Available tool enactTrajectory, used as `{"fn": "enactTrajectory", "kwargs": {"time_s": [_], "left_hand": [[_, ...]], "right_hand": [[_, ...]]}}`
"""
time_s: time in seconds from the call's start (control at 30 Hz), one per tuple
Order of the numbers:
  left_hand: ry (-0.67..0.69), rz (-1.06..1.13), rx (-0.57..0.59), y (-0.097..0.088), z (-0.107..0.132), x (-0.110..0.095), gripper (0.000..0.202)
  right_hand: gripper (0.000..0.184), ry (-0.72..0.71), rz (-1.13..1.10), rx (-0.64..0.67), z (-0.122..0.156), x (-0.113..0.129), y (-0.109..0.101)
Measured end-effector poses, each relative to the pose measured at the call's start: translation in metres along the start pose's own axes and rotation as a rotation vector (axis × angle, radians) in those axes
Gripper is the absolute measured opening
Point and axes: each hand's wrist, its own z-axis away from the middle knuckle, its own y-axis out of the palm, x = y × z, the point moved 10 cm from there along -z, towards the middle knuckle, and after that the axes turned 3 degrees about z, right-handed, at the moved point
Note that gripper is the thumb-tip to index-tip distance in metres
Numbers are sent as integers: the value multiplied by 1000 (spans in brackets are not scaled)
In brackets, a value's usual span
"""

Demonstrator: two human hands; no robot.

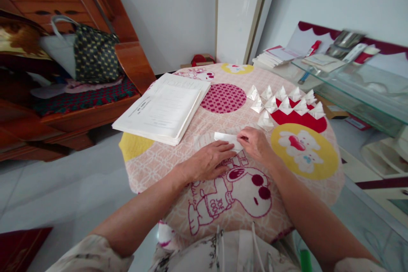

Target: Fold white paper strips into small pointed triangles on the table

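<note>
A small folded strip of white paper (225,137) lies on the round table's cartoon-print cloth (223,204). My left hand (210,160) lies flat with its fingers stretched over the strip's near edge, pressing it down. My right hand (256,143) pinches the strip's right end with closed fingers. Just beyond my hands, several folded white paper triangles (283,103) stand in rows on the cloth. A thick stack of printed white sheets (164,110) rests at the table's far left.
A wooden bench (95,106) with a dark patterned bag (94,53) stands to the left. A glass shelf (357,80) with papers, a pen and containers runs along the right. A white panel (239,12) leans against the far wall.
</note>
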Motion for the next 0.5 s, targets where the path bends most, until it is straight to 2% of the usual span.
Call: {"fn": "enactTrajectory", "kwargs": {"time_s": [0.27, 0.5], "left_hand": [[-2, -23, -4, 0, 0, -2, 42], [-6, -17, 11, 0, 0, -3, 42]], "right_hand": [[24, -105, 139, 15, 10, 16, 5], [25, -162, 320, 99, 15, 26, 17]]}}
